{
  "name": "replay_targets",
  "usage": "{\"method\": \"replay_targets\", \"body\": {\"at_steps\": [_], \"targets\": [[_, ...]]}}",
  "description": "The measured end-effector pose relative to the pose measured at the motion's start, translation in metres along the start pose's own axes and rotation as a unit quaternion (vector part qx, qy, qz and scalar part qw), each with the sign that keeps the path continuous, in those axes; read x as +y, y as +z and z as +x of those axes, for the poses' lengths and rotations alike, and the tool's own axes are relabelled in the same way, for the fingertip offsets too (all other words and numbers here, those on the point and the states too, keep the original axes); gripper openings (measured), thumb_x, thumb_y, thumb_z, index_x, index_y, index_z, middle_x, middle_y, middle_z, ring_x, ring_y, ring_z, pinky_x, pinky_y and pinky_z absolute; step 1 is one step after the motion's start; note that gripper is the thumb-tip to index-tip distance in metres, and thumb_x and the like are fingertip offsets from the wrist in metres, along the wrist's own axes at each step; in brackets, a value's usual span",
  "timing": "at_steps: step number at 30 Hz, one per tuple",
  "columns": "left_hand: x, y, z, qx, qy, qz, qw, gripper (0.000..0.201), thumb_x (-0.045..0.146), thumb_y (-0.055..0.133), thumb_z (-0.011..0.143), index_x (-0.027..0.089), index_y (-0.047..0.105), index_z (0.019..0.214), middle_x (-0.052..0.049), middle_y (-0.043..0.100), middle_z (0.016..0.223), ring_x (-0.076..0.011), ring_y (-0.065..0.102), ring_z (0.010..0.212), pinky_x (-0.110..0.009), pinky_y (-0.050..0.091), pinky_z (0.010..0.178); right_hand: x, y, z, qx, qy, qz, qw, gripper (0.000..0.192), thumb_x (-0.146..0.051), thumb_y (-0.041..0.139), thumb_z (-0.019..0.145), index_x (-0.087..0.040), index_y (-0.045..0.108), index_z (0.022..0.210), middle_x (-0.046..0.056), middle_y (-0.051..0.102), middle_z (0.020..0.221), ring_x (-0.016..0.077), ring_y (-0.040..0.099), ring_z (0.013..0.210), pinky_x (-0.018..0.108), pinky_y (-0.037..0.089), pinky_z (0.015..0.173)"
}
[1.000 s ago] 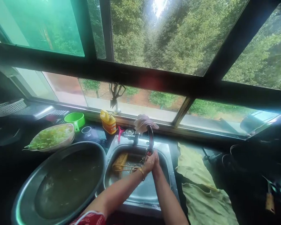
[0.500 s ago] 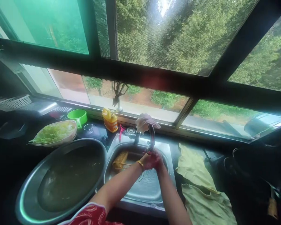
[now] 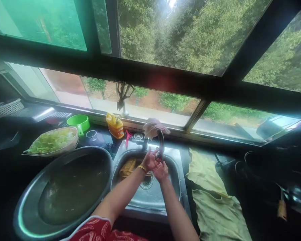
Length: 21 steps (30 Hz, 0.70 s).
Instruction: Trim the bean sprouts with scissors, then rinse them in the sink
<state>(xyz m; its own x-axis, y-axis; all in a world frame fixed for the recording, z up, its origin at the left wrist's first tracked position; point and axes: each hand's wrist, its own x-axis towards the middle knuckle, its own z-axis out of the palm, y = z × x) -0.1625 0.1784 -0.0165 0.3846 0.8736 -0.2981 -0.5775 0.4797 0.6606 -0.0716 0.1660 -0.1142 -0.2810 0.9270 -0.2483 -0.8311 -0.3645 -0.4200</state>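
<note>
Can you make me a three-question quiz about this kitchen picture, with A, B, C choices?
1. Where are the two hands?
A. Under the tap over the sink
B. In the big basin
C. On the yellow cloth

2. What colour is the small cup by the window?
A. Red
B. Green
C. Blue

3. What is in the shallow bowl on the left?
A. Nothing
B. Eggs
C. Chopped green vegetables

Answers:
1 A: the left hand and right hand meet below the tap, above the sink.
2 B: the cup is bright green.
3 C: the bowl is piled with pale green pieces.
</note>
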Motion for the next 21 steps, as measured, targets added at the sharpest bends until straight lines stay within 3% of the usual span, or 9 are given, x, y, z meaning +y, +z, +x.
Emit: {"method": "replay_targets", "body": {"at_steps": [7, 10, 16, 21], "targets": [[-0.002, -0.023, -0.009, -0.037, -0.006, -0.152, 0.988, 0.06, 0.057, 0.038, 0.093, 0.012, 0.053, 0.129, -0.014, 0.068, 0.101, -0.0219, 0.066, 0.089, -0.037, 0.049, 0.087, 0.011, 0.004, -0.011, 0.111, 0.07, 0.043, 0.99, 0.037, -0.041, 0.028, 0.096, -0.021, 0.06, 0.1, 0.006, 0.069, 0.098, 0.016, 0.067, 0.084, 0.032, 0.053, 0.071], [-0.009, -0.025, -0.007, -0.039, -0.022, -0.164, 0.985, 0.059, 0.056, 0.035, 0.095, 0.011, 0.053, 0.129, -0.013, 0.069, 0.097, -0.0214, 0.067, 0.087, -0.037, 0.05, 0.085, 0.015, 0.008, -0.016, 0.142, 0.085, 0.043, 0.985, 0.037, -0.038, 0.028, 0.097, -0.02, 0.061, 0.102, 0.007, 0.07, 0.097, 0.0163, 0.067, 0.086, 0.032, 0.053, 0.075], [-0.017, -0.013, -0.005, -0.045, -0.053, -0.162, 0.984, 0.059, 0.058, 0.038, 0.093, 0.013, 0.055, 0.128, -0.016, 0.067, 0.109, -0.0273, 0.064, 0.103, -0.043, 0.05, 0.089, 0.014, 0.005, -0.019, 0.115, 0.074, 0.029, 0.99, 0.035, -0.039, 0.038, 0.095, -0.019, 0.063, 0.11, 0.007, 0.071, 0.099, 0.0184, 0.067, 0.095, 0.034, 0.052, 0.083], [-0.02, -0.016, -0.006, -0.041, -0.064, -0.164, 0.984, 0.056, 0.057, 0.039, 0.093, 0.011, 0.058, 0.12, -0.015, 0.069, 0.101, -0.0271, 0.064, 0.103, -0.04, 0.05, 0.088, 0.015, -0.006, -0.016, 0.11, 0.062, 0.03, 0.992, 0.033, -0.036, 0.037, 0.095, -0.019, 0.063, 0.107, 0.007, 0.072, 0.096, 0.0182, 0.067, 0.091, 0.035, 0.053, 0.08]]}}
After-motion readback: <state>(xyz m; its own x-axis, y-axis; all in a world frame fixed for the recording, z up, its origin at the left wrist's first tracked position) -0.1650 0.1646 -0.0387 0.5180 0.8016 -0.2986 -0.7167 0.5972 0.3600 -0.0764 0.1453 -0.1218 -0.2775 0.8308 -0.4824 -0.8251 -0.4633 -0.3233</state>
